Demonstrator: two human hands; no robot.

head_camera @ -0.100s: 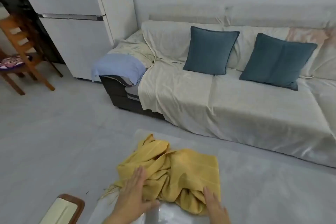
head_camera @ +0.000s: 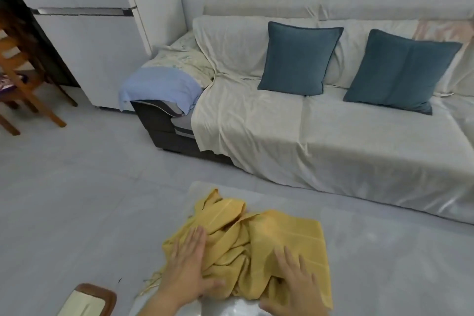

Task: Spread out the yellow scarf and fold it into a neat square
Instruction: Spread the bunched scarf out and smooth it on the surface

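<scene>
The yellow scarf (head_camera: 259, 241) lies bunched and wrinkled on a glossy grey table (head_camera: 384, 251), with a fringe trailing off its left edge. My left hand (head_camera: 188, 264) rests flat on the scarf's left part, fingers together and extended. My right hand (head_camera: 295, 282) lies flat on the scarf's right lower part, fingers spread. Neither hand grips the cloth.
A sofa (head_camera: 333, 136) under a cream sheet stands beyond the table, with two teal cushions (head_camera: 297, 59) and a light blue cloth (head_camera: 159, 87) on its arm. A white fridge (head_camera: 89, 20) and a wooden chair (head_camera: 23, 79) are at left. A brown-rimmed object (head_camera: 89, 300) sits at lower left.
Both hands have slid further forward onto the scarf, the right hand most visibly.
</scene>
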